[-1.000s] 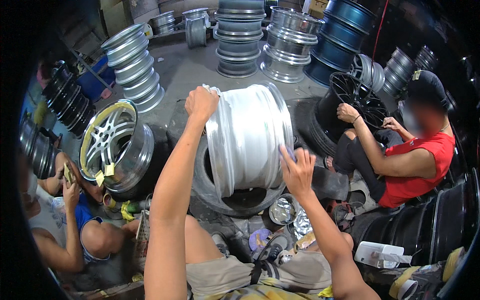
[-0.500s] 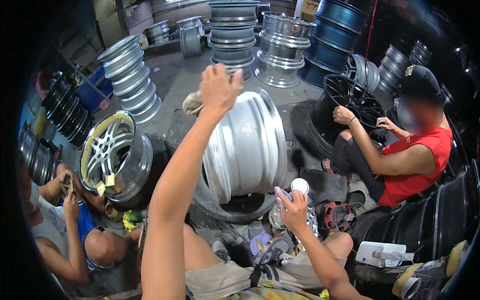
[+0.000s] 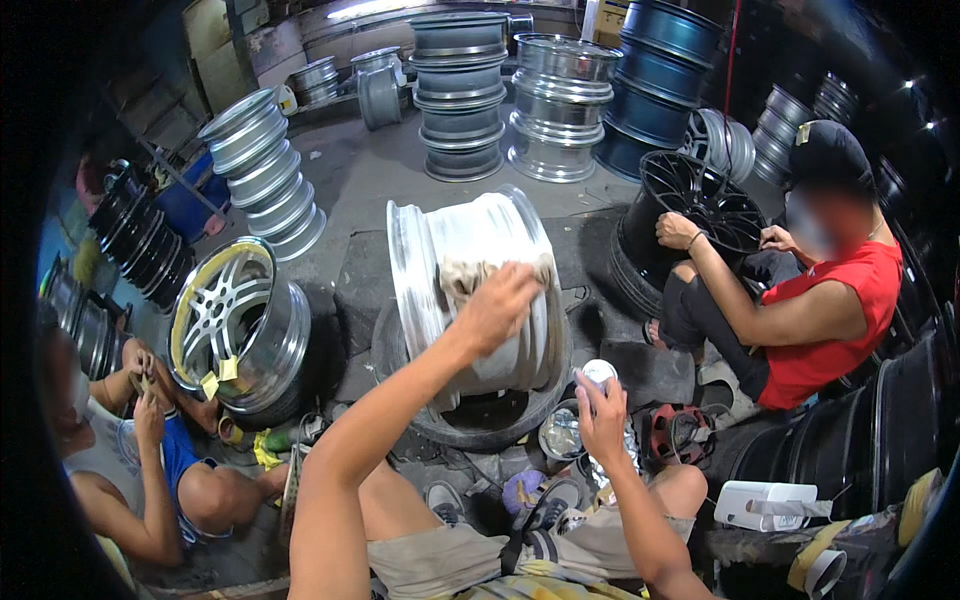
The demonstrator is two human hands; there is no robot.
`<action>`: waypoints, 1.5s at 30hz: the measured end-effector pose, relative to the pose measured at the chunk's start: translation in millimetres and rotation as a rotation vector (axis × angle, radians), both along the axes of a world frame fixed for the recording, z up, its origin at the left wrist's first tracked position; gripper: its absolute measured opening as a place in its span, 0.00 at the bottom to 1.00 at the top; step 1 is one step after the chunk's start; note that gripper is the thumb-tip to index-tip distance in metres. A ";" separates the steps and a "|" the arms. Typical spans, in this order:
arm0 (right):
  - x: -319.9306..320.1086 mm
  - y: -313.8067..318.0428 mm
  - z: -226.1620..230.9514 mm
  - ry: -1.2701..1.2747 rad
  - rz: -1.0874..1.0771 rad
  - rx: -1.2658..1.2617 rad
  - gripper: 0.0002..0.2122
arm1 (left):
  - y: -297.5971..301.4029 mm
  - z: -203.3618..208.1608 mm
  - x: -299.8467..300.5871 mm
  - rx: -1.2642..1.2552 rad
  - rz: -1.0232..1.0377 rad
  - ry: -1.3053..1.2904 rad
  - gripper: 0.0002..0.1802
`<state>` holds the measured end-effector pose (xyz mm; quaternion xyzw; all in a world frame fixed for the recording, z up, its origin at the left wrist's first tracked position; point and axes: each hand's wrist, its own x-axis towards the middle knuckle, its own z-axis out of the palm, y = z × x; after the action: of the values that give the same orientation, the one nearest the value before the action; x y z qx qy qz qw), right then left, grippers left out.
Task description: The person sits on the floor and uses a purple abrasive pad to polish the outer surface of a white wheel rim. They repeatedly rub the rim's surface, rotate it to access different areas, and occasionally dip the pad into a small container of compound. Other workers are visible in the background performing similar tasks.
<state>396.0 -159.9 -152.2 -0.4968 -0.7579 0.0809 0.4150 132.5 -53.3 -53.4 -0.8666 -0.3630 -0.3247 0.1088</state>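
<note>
Head view: my left hand (image 3: 500, 310) is curled over one beige rag (image 3: 464, 280), which lies against the barrel of one silver rim (image 3: 418, 285), set on one tyre (image 3: 470, 433) in front of my knees. My right hand (image 3: 604, 428), its fingers partly spread, is near one round white container (image 3: 599, 372) and one tin (image 3: 560, 432); I cannot tell whether it pinches anything. Beyond the rim stand one grey stack (image 3: 460, 105), one bright chrome stack (image 3: 562, 115) and one blue stack (image 3: 655, 95), and two co-workers sit nearby, one at my left (image 3: 110, 440), one at my right (image 3: 825, 295).
</note>
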 end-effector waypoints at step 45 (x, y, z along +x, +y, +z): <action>-125.3 147.3 114.5 0.015 0.158 0.032 0.07 | 38.6 66.4 -146.7 -0.345 1.214 -0.313 0.23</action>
<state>270.7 -12.5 -37.7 -0.4280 -0.7928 0.1051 0.4209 -14.2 -14.6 13.0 -0.4548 -0.8468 -0.2647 0.0778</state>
